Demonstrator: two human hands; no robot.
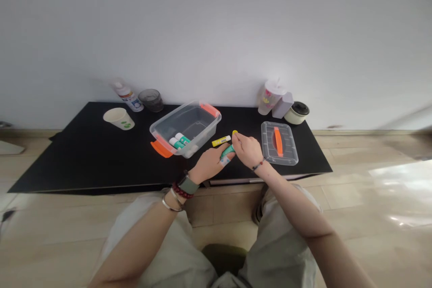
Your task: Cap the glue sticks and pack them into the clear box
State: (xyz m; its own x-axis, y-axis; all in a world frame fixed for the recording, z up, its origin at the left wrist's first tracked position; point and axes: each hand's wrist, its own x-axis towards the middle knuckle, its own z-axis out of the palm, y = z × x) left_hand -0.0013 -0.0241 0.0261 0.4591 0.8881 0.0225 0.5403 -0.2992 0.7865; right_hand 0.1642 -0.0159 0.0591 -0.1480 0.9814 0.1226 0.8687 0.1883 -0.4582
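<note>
My L hand [209,164] is curled shut on a green glue stick [227,152]. R hand [248,150] is half shut by a yellow cap [234,132]; can't tell if it has hold. Go slow, keep a firm grip. Yellow stick [221,141] lies just left, box [185,128] past it, lid [279,143] right. Black table [84,157] front edge is close; more room to the L.

Along the black tabletop [84,157], a hand could pass left of the clear plastic tub [185,128] as far as the paper cup [119,118]. Right of the tub, the yellow glue stick [221,141], left hand [212,164] and right hand [248,150] crowd the gap before the clear lid [279,143]. Behind it, a white bottle [128,96] and dark glass [150,100] seem close.
</note>
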